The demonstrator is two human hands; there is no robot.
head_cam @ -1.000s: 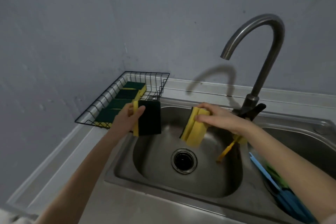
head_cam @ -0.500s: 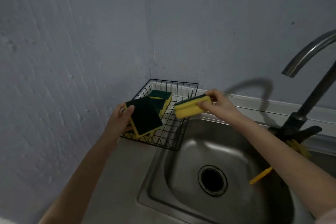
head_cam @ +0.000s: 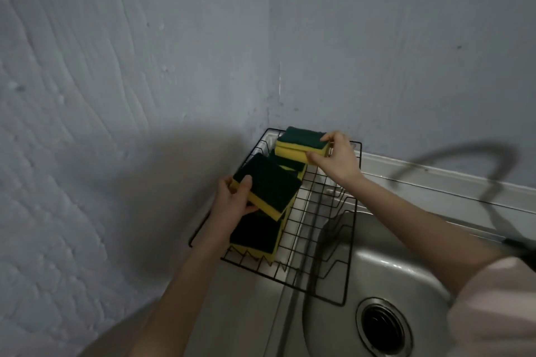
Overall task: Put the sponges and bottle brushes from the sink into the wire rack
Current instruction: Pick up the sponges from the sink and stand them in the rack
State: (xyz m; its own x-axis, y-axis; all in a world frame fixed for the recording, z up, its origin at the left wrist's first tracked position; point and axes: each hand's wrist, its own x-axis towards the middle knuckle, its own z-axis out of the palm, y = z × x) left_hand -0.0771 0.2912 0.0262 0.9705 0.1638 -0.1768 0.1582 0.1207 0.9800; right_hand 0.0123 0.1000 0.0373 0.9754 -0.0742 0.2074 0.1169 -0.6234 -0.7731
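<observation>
Left hand (head_cam: 232, 206) and right hand (head_cam: 338, 158) each grip 1 sponge; wire rack (head_cam: 346, 255) half hidden.

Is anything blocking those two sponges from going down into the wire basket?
Only other sponges. The left hand holds a sponge over one already lying in the wire rack; the right hand holds its sponge above more at the far end. The rack's right half is bare.

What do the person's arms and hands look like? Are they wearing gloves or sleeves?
No gloves: both the left hand and the right hand are bare, with no rings or watch showing. The left forearm is uncovered. Near the right elbow there is a pale pink sleeve.
</observation>
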